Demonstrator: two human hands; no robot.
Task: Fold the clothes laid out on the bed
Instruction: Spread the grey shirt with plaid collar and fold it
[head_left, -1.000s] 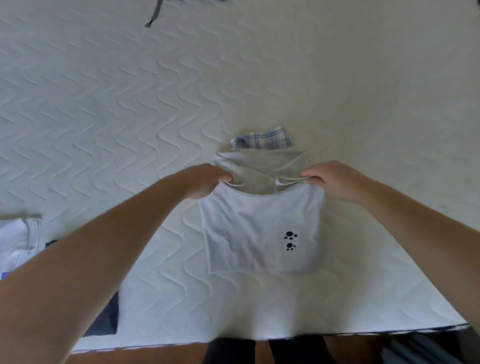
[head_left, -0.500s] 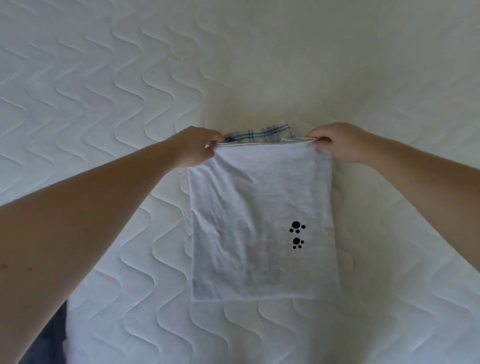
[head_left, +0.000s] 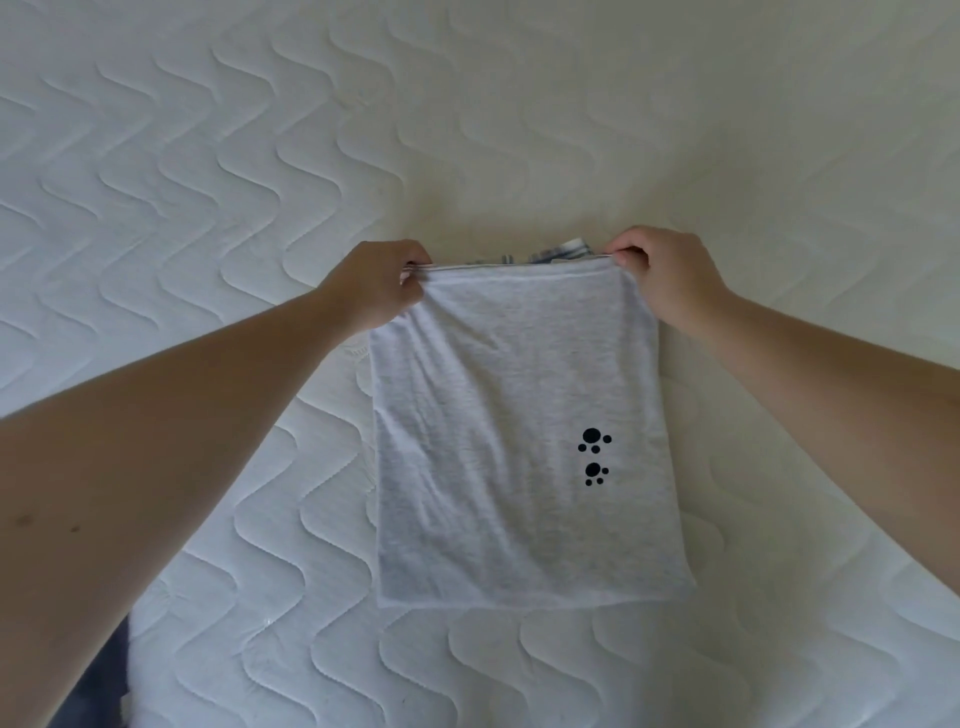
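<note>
I'm on one head-worn wide-angle view only, looking forward and down from above the bed (head_left: 208, 156); it sits close, both forearms reaching in from the bottom corners; no second view to compare.

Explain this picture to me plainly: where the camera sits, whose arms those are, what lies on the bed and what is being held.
The single view comes from a camera worn on a person's head, looking forward and down, so the two bare arms are that person's own. The left hand and right hand each pinch a far corner of a light grey garment, which lies flat on the white quilted bed. It bears two small black paw prints. A strip of blue plaid cloth peeks out beyond the far edge. Something dark shows at the lower left; I cannot tell what.
</note>
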